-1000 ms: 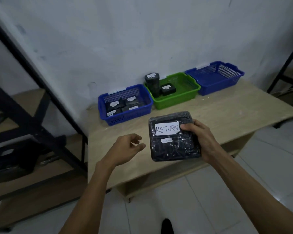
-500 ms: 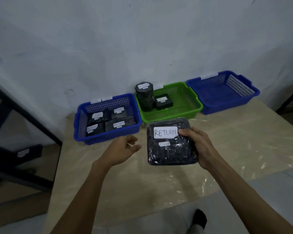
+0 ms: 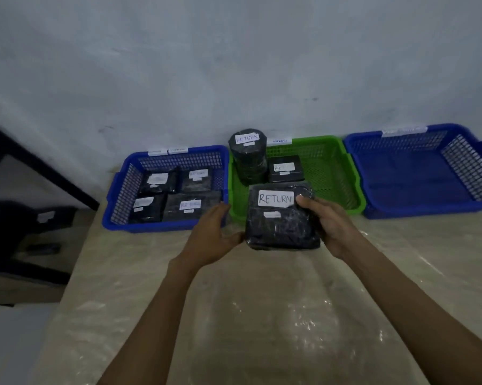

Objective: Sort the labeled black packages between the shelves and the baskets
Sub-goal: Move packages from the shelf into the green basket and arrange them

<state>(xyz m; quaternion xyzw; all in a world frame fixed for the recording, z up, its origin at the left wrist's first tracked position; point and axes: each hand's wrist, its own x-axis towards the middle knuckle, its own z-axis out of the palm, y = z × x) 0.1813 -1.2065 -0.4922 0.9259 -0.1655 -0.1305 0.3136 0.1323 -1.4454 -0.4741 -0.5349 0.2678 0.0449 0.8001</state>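
Thumb on top beside the label [image 3: 275, 198], fingers curled under the right edge: so my right hand [image 3: 331, 223] has the package [image 3: 281, 226], a firm grip that seems to bear the whole weight. My left hand [image 3: 209, 237] is spread wide with straight fingers. Its tips are at the package's near left corner, touching or just short of it, and it holds nothing. The package is in the air, roughly level, over the front rim of the green basket [image 3: 334, 173], label up and reading RETURN.

Inside that basket a cylinder [image 3: 248, 159] stands at the back left, also marked RETURN. A small box [image 3: 285, 169] lies beside it, its label beginning RE. I judge this basket the right home, though the tag [image 3: 282, 140] behind it seems to read OVERDUE, which I would check before letting go.

To do it well, I should steady the left side with my open hand and carry the package over the rim. Then I lower it flat onto the bare mesh in front of the box, label up, clear of the cylinder. The wrap looks slick, so no loosening until it rests.

The left blue basket [image 3: 123, 195] holds four more, their labels too blurred to read. The right blue basket [image 3: 417, 173] sits on the other side. All three stand on the tabletop [image 3: 262, 315] by the wall.
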